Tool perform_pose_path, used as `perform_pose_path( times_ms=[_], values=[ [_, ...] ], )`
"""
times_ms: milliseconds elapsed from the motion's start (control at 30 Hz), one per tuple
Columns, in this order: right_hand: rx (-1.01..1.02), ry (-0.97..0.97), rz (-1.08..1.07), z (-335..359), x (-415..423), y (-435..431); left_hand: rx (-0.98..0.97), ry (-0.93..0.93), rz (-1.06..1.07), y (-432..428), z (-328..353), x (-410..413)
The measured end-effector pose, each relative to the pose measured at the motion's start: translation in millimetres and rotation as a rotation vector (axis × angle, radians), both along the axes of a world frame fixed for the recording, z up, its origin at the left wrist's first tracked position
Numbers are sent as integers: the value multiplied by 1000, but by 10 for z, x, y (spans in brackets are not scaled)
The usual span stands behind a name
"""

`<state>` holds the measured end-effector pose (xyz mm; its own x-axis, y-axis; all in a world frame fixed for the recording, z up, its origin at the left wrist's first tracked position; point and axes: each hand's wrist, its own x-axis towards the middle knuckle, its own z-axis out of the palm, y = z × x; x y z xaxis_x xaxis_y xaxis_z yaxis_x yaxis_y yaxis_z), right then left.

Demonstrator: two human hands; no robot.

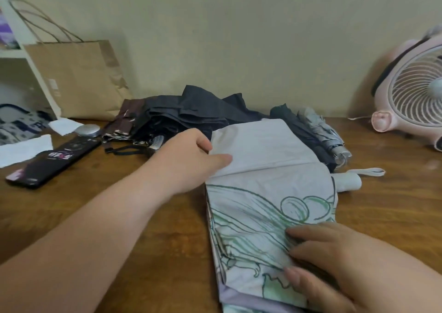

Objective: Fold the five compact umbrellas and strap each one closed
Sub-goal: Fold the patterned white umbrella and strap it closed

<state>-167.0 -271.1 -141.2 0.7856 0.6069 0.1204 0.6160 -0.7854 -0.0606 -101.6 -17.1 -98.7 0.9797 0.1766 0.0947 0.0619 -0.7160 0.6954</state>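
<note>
Both hands are on the pale printed umbrella (270, 193) lying on the bench (148, 217). Left hand (191, 159) pinches the edge of a plain flap up top, thumb on the cloth, while the right hand (334, 260) lies flat and open, fingers pressing the green-line print down nearer the camera. Looks like the pleat-smoothing step, so no rolling or strapping yet. Next move probably needs that flap folded over flat while the right hand keeps the rest pinned, then roll toward the handle (348, 181), which pokes out to the right. Behind it sits a heap of dark umbrellas (186, 116) and a grey one (323, 131), all looking loose.
</note>
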Motion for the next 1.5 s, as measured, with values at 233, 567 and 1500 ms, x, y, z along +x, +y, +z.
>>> perform_pose_path(
  times_ms=[233, 567, 1500],
  values=[
    [115, 324, -86, 570, 323, 122, -336, -114, -17, -87, -295, 60],
    [1232, 52, -384, 380, 718, 162, -897, -302, -134, -168, -241, -16],
    [1203, 496, -345, 243, -9, -225, -397, -149, -314, -193, -254, -711]
  ],
)
